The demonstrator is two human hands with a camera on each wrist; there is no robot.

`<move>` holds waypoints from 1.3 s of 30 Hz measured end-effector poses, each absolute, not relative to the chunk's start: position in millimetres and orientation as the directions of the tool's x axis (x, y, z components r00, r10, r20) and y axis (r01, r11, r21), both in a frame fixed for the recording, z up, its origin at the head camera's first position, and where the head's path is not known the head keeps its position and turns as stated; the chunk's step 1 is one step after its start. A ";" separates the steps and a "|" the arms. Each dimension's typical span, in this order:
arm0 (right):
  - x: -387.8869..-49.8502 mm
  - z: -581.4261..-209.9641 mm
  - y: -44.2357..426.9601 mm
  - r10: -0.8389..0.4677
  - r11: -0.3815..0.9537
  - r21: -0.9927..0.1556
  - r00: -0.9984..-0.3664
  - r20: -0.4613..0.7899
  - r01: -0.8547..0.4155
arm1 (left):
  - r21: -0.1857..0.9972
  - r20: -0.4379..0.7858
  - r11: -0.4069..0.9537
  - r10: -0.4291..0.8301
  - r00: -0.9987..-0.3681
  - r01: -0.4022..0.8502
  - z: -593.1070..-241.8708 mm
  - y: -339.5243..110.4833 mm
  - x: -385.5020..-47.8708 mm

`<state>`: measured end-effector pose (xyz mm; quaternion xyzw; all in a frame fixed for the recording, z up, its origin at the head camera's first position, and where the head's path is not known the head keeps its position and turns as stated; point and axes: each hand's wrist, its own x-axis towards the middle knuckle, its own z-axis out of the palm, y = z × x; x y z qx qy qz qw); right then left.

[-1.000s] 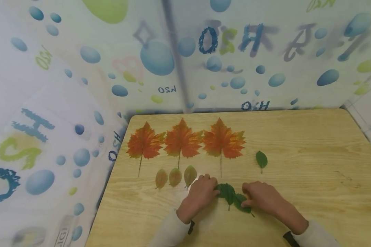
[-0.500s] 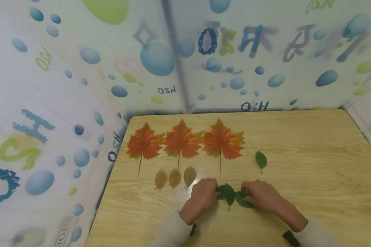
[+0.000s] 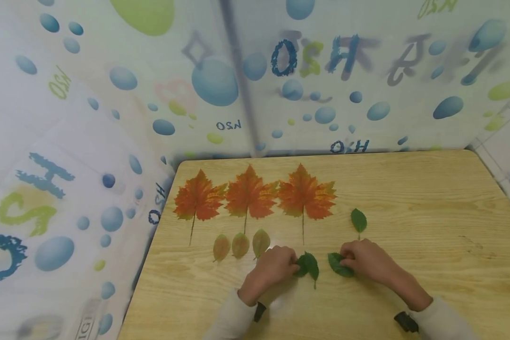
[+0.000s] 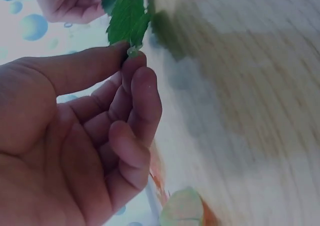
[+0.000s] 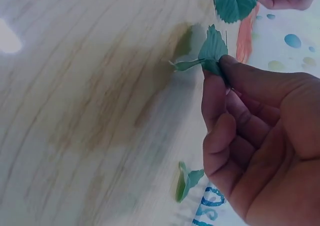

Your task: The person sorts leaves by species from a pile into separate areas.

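My left hand [image 3: 274, 268] pinches dark green leaves [image 3: 310, 264] between thumb and forefinger, just above the table. Two seem to overlap there; the left wrist view shows their toothed green blades [image 4: 127, 16] beyond the fingertips. To the right, my right hand [image 3: 371, 261] pinches a separate green leaf [image 3: 335, 263]. Up close in the right wrist view, this leaf [image 5: 214, 46] is bent at the thumb, and its stem points left. A gap lies between the two hands' leaves. Another green leaf [image 3: 359, 220] lies on the table just beyond my right hand.
Three orange-red maple leaves [image 3: 302, 192] lie in a row at the back left of the wooden table [image 3: 429, 203]. Three small yellow-green and brownish leaves [image 3: 240, 245] lie in front of them, next to my left hand. A patterned wall [image 3: 323, 118] stands behind the table.
The right hand's leaf has parted from the left hand's leaves and moved slightly right and up. My left hand has shifted a little left, still holding its leaves.
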<state>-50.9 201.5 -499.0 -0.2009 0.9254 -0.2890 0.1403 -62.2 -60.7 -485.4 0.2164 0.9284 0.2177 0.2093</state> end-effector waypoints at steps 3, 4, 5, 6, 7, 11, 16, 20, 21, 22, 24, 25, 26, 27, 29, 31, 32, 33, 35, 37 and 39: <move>-53.4 -498.8 204.3 -0.437 0.765 -0.581 -0.887 -0.149 -0.279 | 0.478 -0.304 0.814 0.506 -0.807 0.330 -481.0 -62.8 -61.8; -54.1 -498.7 205.1 -0.430 0.770 -0.576 -0.890 -0.151 -0.274 | 0.475 -0.309 0.813 0.513 -0.801 0.338 -479.0 -63.8 -61.7; -55.0 -498.8 206.3 -0.424 0.775 -0.571 -0.893 -0.150 -0.271 | 0.476 -0.318 0.812 0.518 -0.794 0.339 -477.4 -64.9 -61.7; -55.7 -498.5 207.3 -0.417 0.778 -0.568 -0.897 -0.149 -0.267 | 0.476 -0.325 0.810 0.524 -0.787 0.342 -475.7 -66.1 -61.7; -56.4 -498.4 208.5 -0.409 0.781 -0.567 -0.900 -0.150 -0.261 | 0.483 -0.335 0.807 0.528 -0.780 0.340 -473.7 -67.4 -61.8; -59.1 -497.6 213.8 -0.389 0.787 -0.567 -0.909 -0.147 -0.245 | 0.504 -0.372 0.798 0.547 -0.750 0.332 -468.3 -73.2 -62.2; -61.6 -496.4 219.2 -0.379 0.785 -0.573 -0.915 -0.142 -0.236 | 0.515 -0.365 0.779 0.576 -0.731 0.357 -463.3 -79.9 -62.6; -63.1 -494.2 224.0 -0.356 0.786 -0.576 -0.926 -0.129 -0.222 | 0.542 -0.384 0.781 0.559 -0.735 0.310 -459.0 -84.9 -63.0; -63.1 -493.1 225.4 -0.343 0.786 -0.581 -0.931 -0.127 -0.210 | 0.549 -0.387 0.781 0.553 -0.737 0.298 -459.1 -85.8 -63.3; -63.5 -492.3 227.2 -0.329 0.785 -0.587 -0.936 -0.126 -0.198 | 0.560 -0.390 0.778 0.551 -0.738 0.286 -459.7 -86.6 -63.4; -64.8 -489.7 231.3 -0.298 0.780 -0.603 -0.947 -0.122 -0.167 | 0.583 -0.400 0.771 0.546 -0.736 0.255 -462.1 -87.5 -63.5; -65.8 -488.3 234.0 -0.278 0.777 -0.611 -0.953 -0.123 -0.148 | 0.590 -0.401 0.768 0.547 -0.735 0.249 -464.1 -87.4 -63.6; -67.3 -487.2 237.2 -0.261 0.775 -0.618 -0.958 -0.119 -0.134 | 0.595 -0.398 0.764 0.550 -0.734 0.250 -466.9 -87.1 -63.8; -69.2 -486.0 240.6 -0.243 0.774 -0.620 -0.964 -0.111 -0.124 | 0.598 -0.393 0.760 0.553 -0.735 0.253 -469.5 -86.7 -63.6; -73.7 -483.8 248.0 -0.213 0.772 -0.626 -0.972 -0.100 -0.105 | 0.610 -0.385 0.754 0.551 -0.740 0.245 -475.0 -85.5 -63.1; -78.4 -482.3 255.9 -0.184 0.768 -0.635 -0.978 -0.095 -0.083 | 0.621 -0.369 0.747 0.545 -0.752 0.236 -480.3 -84.2 -62.3; -80.9 -482.0 259.9 -0.173 0.765 -0.639 -0.981 -0.093 -0.075 | 0.628 -0.363 0.743 0.541 -0.758 0.230 -482.5 -83.7 -61.9; -83.1 -482.0 263.9 -0.162 0.764 -0.642 -0.982 -0.096 -0.063 | 0.637 -0.358 0.739 0.536 -0.764 0.220 -484.3 -83.1 -61.4; -87.2 -483.3 271.3 -0.145 0.758 -0.652 -0.983 -0.110 -0.038 | 0.653 -0.354 0.731 0.524 -0.774 0.196 -486.6 -82.3 -60.4; -90.8 -486.1 278.4 -0.127 0.757 -0.653 -0.983 -0.131 -0.011 | 0.657 -0.347 0.729 0.518 -0.782 0.192 -488.2 -81.8 -59.7; -93.5 -489.9 284.7 -0.114 0.761 -0.649 -0.982 -0.152 0.012 | 0.659 -0.345 0.728 0.514 -0.785 0.187 -488.9 -81.5 -59.2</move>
